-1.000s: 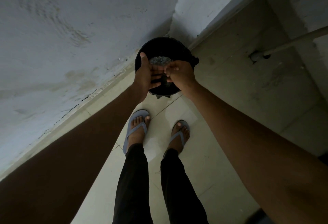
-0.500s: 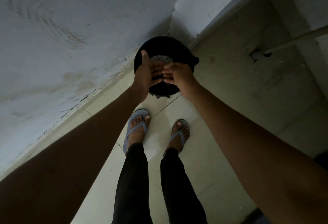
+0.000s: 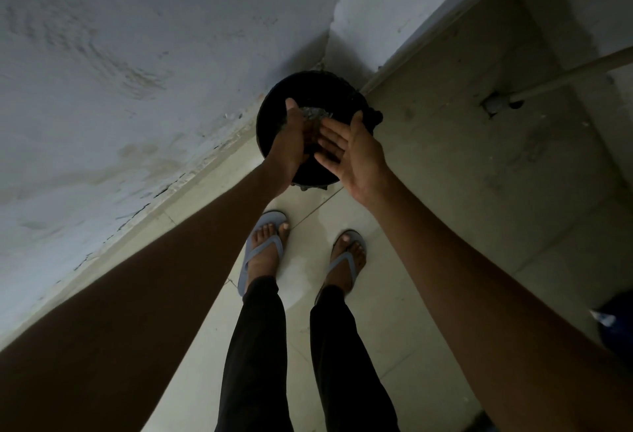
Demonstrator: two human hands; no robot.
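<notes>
A black round bucket [image 3: 274,113] stands on the tiled floor in the corner of the room, just beyond my feet. Both my hands hover over its mouth. My left hand [image 3: 293,140] is cupped, thumb up, with a small grey crumbly clump [image 3: 313,112] lying against its fingers. My right hand [image 3: 347,150] is beside it with the palm showing and the fingers spread straight, holding nothing. The fingertips of the two hands nearly meet over the bucket. The bucket's inside is too dark to make out.
A stained white wall [image 3: 137,71] runs along the left. A thin pipe [image 3: 565,77] crosses a recess at the right. My feet in grey flip-flops [image 3: 263,250] stand on pale floor tiles. A dark blue object [image 3: 616,329] shows at the right edge.
My right hand, which had its fingers curled down onto the clump in my left palm, has turned palm-up and opened, drawing slightly right. The left hand stays over the bucket.
</notes>
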